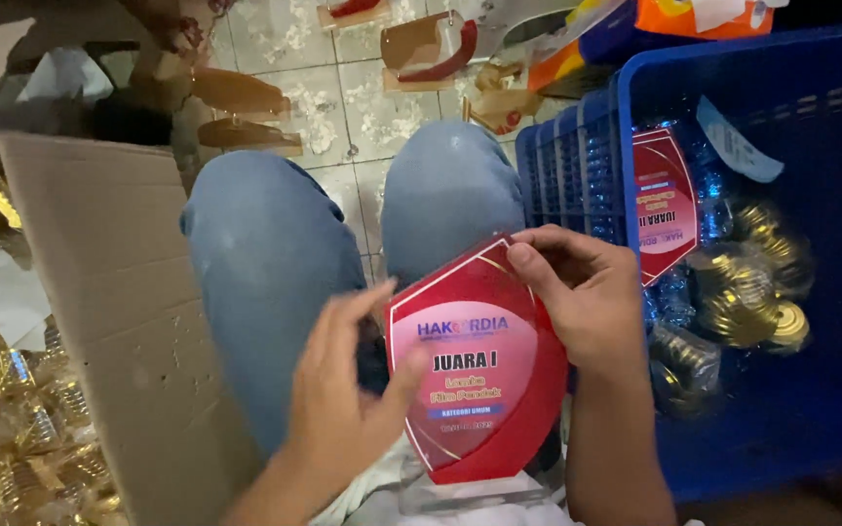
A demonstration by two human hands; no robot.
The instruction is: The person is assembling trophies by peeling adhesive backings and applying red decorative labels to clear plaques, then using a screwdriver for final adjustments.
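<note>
A red shield-shaped acrylic plaque [484, 365] with a pink centre and printed lettering rests over my lap. My left hand [343, 390] holds its left edge, thumb pressed on the front face. My right hand [582, 292] pinches the upper right edge with fingers curled at the top corner. A clear base piece [460, 492] shows under the plaque's bottom tip. My knees in blue jeans [275, 253] are behind it.
A blue plastic crate [830, 390] on the right holds another red plaque [663, 205] and several gold-coloured parts [747, 292]. An open cardboard box [119, 321] on the left holds wrapped gold pieces [21, 429]. Wooden and red pieces [431, 49] lie on the tiled floor ahead.
</note>
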